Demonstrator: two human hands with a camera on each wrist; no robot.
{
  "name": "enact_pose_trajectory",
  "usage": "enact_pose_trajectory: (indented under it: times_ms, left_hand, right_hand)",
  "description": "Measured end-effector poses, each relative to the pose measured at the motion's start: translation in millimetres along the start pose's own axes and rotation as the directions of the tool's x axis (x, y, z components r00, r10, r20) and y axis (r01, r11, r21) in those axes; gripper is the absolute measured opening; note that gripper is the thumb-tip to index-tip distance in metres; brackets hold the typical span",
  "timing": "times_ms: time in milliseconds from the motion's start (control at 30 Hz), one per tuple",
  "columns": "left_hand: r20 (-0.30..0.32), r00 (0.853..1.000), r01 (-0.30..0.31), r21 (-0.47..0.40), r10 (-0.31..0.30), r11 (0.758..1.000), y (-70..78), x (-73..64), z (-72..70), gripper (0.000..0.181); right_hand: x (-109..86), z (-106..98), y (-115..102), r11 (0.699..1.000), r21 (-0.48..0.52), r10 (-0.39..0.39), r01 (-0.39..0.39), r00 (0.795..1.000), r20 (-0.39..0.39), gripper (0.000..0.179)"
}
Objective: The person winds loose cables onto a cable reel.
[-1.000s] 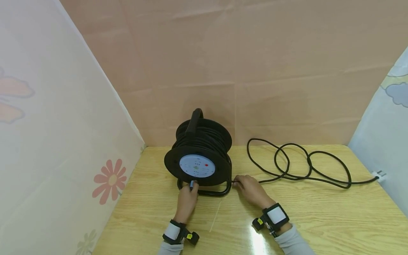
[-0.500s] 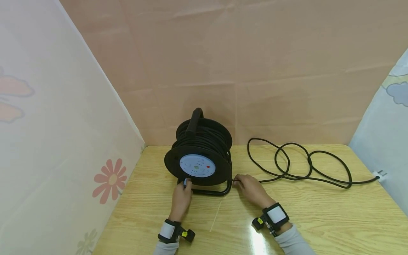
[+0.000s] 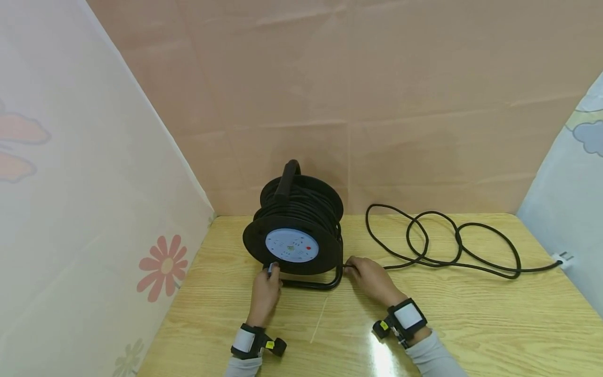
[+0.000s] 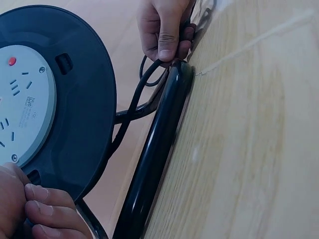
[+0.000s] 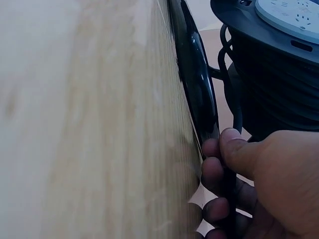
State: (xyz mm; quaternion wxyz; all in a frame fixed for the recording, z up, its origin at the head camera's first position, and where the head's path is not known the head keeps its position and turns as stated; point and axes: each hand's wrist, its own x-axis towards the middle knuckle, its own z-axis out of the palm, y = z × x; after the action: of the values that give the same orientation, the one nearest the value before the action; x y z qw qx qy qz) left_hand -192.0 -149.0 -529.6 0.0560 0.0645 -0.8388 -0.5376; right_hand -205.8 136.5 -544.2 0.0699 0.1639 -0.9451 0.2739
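Note:
A black cable reel (image 3: 292,225) with a pale round socket panel (image 3: 292,245) and a red button stands on the table, wound with black cable. My left hand (image 3: 266,293) grips a small crank knob (image 3: 270,268) with a bluish face at the lower front edge of the reel; the curled fingers hide most of it. At the reel's right foot, my right hand (image 3: 369,280) pinches the black cable (image 5: 234,99) between thumb and fingers. In the left wrist view the cable runs from the reel's side up to that hand, right beside the tubular stand (image 4: 157,144).
Loose loops of cable (image 3: 419,259) spread over the right side of the wooden table (image 3: 330,335), ending in a white plug (image 3: 560,260) near the right wall. A brown paper backdrop (image 3: 348,104) rises behind the reel. A flower-printed wall (image 3: 118,209) borders the left.
My left hand has moved left with the knob, and the reel's face has turned slightly clockwise, the red button shifting right and down. My right hand stays almost in place.

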Motion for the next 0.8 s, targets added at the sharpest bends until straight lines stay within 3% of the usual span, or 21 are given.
enact_pose_trajectory:
  times_ms: [300,800]
  left_hand:
    - [0.012,1.000,-0.010,-0.058,0.010,0.998,1.5,0.2,-2.2,0.044]
    - [-0.034,0.999,-0.008,-0.060,0.006,0.998,5.8,2.5,-11.4,0.047]
  right_hand:
    - [0.5,-5,-2,0.999,0.009,0.040,-0.041,0.999,0.018,0.005]
    - [0.8,-7,0,1.000,-0.021,-0.003,0.003,1.000,-0.026,0.005]
